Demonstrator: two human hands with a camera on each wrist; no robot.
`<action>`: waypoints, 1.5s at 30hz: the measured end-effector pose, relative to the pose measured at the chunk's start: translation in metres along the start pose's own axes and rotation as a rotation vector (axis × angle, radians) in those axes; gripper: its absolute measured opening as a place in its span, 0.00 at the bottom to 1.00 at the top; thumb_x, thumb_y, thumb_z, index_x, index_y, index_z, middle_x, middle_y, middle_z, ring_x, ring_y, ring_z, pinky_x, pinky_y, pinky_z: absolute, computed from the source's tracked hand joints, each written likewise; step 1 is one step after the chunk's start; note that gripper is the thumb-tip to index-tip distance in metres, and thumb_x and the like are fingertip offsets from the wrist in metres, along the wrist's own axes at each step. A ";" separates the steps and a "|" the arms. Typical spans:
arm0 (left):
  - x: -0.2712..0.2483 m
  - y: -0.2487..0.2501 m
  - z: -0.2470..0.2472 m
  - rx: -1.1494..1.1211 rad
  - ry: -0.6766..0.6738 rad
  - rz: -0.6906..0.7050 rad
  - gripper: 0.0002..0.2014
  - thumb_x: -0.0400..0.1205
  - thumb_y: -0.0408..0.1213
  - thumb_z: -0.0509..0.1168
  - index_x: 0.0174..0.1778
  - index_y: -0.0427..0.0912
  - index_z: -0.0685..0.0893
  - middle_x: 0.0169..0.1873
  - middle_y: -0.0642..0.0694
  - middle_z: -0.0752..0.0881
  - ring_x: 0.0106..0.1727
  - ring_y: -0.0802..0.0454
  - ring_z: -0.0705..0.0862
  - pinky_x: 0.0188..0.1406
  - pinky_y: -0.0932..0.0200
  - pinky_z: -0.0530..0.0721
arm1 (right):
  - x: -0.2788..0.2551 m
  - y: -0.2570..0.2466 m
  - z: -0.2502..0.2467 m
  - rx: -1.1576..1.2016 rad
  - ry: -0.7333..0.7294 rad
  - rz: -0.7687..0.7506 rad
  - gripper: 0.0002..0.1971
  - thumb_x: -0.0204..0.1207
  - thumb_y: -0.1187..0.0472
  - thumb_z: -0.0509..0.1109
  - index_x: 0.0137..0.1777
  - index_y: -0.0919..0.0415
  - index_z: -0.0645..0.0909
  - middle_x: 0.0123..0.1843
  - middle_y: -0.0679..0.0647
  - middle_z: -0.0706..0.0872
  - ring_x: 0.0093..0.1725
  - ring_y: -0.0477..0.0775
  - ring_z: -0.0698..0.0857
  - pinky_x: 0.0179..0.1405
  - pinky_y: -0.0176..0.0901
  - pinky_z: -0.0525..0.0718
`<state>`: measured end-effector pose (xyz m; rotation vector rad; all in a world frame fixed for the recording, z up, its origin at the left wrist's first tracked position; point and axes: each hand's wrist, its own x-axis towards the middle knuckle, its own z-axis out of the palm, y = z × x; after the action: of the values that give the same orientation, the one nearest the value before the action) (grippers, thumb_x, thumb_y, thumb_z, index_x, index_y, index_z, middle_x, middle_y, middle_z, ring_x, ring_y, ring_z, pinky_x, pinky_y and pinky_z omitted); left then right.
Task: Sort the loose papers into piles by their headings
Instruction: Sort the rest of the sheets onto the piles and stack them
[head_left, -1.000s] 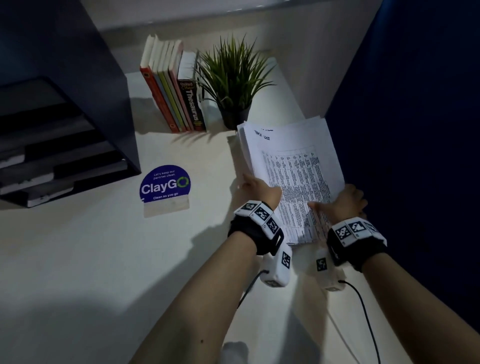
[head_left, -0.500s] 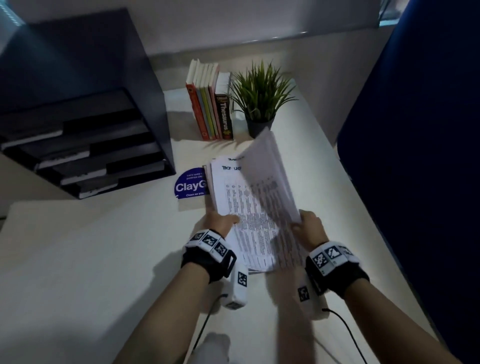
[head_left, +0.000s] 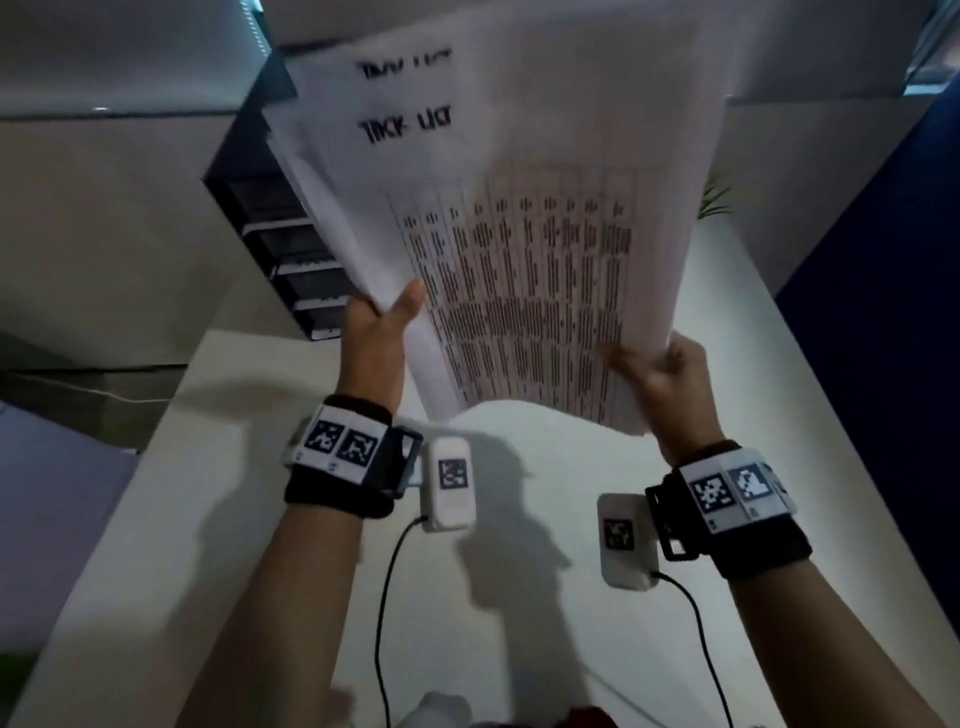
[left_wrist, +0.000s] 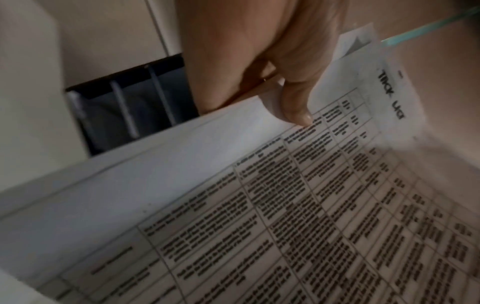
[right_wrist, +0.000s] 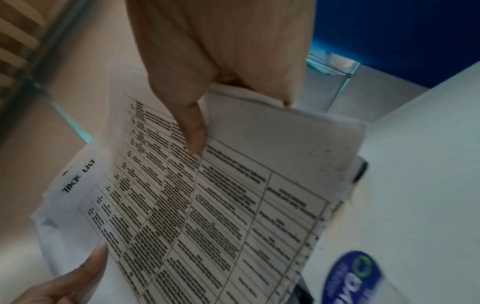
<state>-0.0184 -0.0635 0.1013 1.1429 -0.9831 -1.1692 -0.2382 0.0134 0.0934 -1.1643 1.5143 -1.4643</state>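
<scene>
both the left hand (head_left: 376, 332) and right hand (head_left: 667, 371) are pinching the papers (head_left: 519, 234) by their lower corners, and above those grips the thin, floppy, slippery sheets are bowing, likely needing support.

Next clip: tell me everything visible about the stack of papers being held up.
The stack of papers is white printed sheets, held up off the desk and tilted toward the camera. The front sheet carries a blurred heading above a dense ruled table; a second heading peeks above it from the sheet behind. The sheets fan apart at the left edge and curl below. The left hand pinches the left edge, the right hand the lower right corner.
</scene>
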 end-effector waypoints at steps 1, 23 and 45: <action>0.002 0.009 -0.008 0.008 -0.012 0.048 0.02 0.78 0.31 0.67 0.46 0.40 0.81 0.38 0.55 0.87 0.43 0.56 0.85 0.51 0.57 0.81 | -0.001 -0.009 0.007 0.036 -0.006 -0.048 0.09 0.71 0.71 0.73 0.47 0.57 0.82 0.41 0.47 0.86 0.35 0.33 0.84 0.37 0.31 0.85; 0.004 -0.002 -0.090 0.053 -0.199 0.066 0.07 0.82 0.31 0.62 0.54 0.45 0.76 0.45 0.54 0.85 0.45 0.67 0.86 0.45 0.68 0.82 | -0.038 -0.006 0.105 0.219 0.166 -0.130 0.10 0.76 0.72 0.67 0.48 0.55 0.78 0.42 0.45 0.86 0.41 0.37 0.84 0.39 0.31 0.82; 0.051 -0.034 -0.118 0.285 0.007 -0.116 0.30 0.84 0.48 0.56 0.77 0.33 0.62 0.75 0.37 0.69 0.77 0.44 0.68 0.76 0.47 0.68 | 0.010 0.017 0.154 -0.016 0.145 -0.056 0.14 0.77 0.68 0.65 0.34 0.57 0.65 0.29 0.51 0.65 0.26 0.40 0.69 0.27 0.37 0.71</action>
<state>0.0982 -0.0973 0.0478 1.4451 -1.1151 -1.1391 -0.0992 -0.0495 0.0628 -1.1388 1.6046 -1.6073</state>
